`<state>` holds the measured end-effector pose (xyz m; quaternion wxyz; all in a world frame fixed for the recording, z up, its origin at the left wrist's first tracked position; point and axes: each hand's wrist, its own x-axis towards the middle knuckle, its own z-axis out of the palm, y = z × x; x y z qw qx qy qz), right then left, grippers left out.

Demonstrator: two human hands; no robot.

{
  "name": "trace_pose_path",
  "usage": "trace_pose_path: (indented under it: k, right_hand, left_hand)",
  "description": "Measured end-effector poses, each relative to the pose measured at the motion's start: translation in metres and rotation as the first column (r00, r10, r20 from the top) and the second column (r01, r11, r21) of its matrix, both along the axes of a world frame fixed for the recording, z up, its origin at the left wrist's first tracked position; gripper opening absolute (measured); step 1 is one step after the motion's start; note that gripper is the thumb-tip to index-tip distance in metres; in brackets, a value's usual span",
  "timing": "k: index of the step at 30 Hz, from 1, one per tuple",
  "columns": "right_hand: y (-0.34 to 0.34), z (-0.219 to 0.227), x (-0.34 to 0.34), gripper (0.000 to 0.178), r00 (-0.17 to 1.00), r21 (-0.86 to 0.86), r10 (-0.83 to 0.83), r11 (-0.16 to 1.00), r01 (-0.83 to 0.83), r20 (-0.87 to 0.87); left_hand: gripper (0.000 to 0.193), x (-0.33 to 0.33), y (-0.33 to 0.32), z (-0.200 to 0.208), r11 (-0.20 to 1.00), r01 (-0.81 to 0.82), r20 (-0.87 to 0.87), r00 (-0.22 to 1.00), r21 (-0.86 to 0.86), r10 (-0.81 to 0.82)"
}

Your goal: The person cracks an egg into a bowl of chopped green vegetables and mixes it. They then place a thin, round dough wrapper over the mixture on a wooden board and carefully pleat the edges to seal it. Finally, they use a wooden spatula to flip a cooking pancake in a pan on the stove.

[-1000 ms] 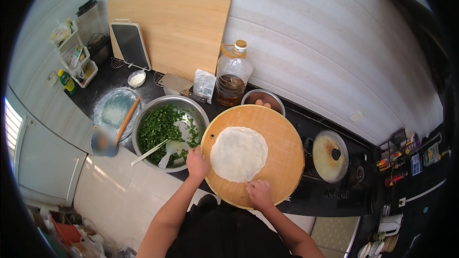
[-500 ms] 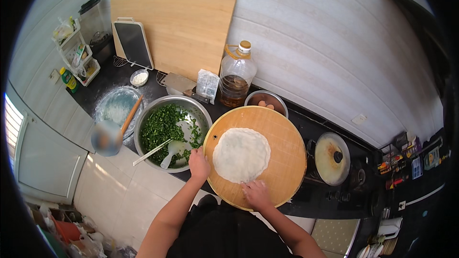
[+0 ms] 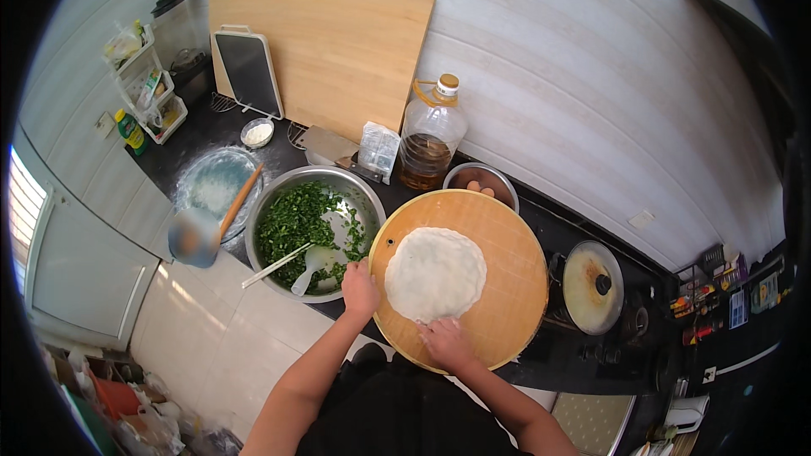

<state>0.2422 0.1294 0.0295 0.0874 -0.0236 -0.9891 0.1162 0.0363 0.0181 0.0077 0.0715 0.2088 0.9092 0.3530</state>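
Observation:
A round wooden board [image 3: 511, 279] lies before me, with a flat, pale round of dough [image 3: 436, 273] on it. My left hand [image 3: 361, 290] grips the board's left rim, its fingers partly hidden. At the near edge of the dough, my right hand [image 3: 448, 343] has its fingers bent and pinched on the border. Just left of the board stands a metal bowl [image 3: 369, 197] of chopped greens [image 3: 291, 224]. A pale spatula [image 3: 311, 268] and a pair of chopsticks [image 3: 274, 267] rest in that bowl.
A lidded pan [image 3: 583, 287] sits on the stove to the right. Behind the board are a large oil jug [image 3: 432, 131] and a bowl of eggs [image 3: 480, 187]. A rolling pin [image 3: 242, 203] lies across a floured patch [image 3: 207, 186]. A cleaver [image 3: 329, 145] rests near the wall.
The whole view has shifted slightly. My right hand has moved a little to the left along the dough's near edge. My left hand stays on the board's rim.

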Motion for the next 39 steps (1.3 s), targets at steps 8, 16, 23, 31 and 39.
trace_pose_path:
  k: [8,16,23,31,39]
  right_hand:
    - [-0.006,0.002,-0.011,0.032,0.999,0.013,0.041,0.999,-0.041,-0.024]
    - [-0.009,0.012,-0.028,0.031,0.999,-0.011,0.027,1.0,-0.027,0.029]
    - [-0.014,0.006,-0.044,0.031,0.997,-0.007,0.074,0.997,-0.075,-0.034]
    - [-0.01,0.005,-0.06,0.029,0.991,-0.035,0.099,0.994,-0.102,-0.09]
    - [-0.012,0.013,-0.078,0.028,0.986,-0.018,0.12,0.992,-0.123,-0.112]
  left_hand:
    - [0.045,0.001,0.0,-0.001,1.0,-0.001,-0.022,1.0,-0.008,0.001]
    - [0.045,-0.001,-0.001,-0.006,1.0,0.003,-0.025,1.0,-0.009,-0.003]
    - [0.045,0.0,-0.001,-0.003,1.0,0.003,-0.019,1.0,-0.015,-0.003]
    - [0.046,0.0,-0.002,-0.003,1.0,0.016,-0.015,1.0,-0.003,-0.016]
    - [0.044,0.0,-0.002,-0.001,1.0,0.016,-0.026,1.0,0.001,-0.016]
